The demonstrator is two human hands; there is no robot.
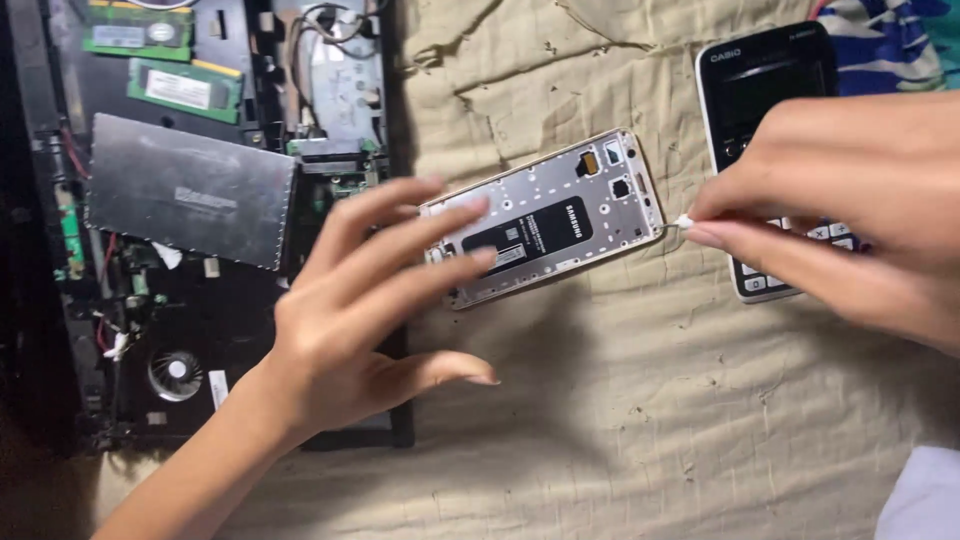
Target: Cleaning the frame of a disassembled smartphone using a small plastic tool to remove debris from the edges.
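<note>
So the opened phone (548, 218) is lying back-side up, cover off, black battery showing, tilted a bit on the tan quilted bedspread (620, 400), roughly in the middle toward the far edge. The left hand (360, 320) has its fingers spread apart, and the fingertips (478, 256) look to be pressing on the phone's near-left end to pin it, though they're blurred, so take that loosely. The right hand (850, 200) has thumb and forefinger pinched together on a small white-tipped thin tool (680, 223), with the point sitting right at the phone's right-hand short edge.

My two cents on doing this bit well: keep the pinning fingers flat on the frame and off the battery, since the soft bedding gives under pressure and the phone will probably rock. Work the tool tip shallow and slow along the edge, and don't lever hard. A tip that slips could gouge the frame or jab the holding hand. Anything small that comes loose would likely vanish into those wrinkles, so I'd watch for that.

As for the surroundings, this is a bed, not a bench. The fabric is rumpled and stitched, with little bits of lint. At the left edge sits an opened black laptop (200, 230) with its fan, memory sticks and a silver drive exposed. A black calculator (765, 90) lies at the far right, partly under the right hand. Lighting is dimmish and warm.
</note>
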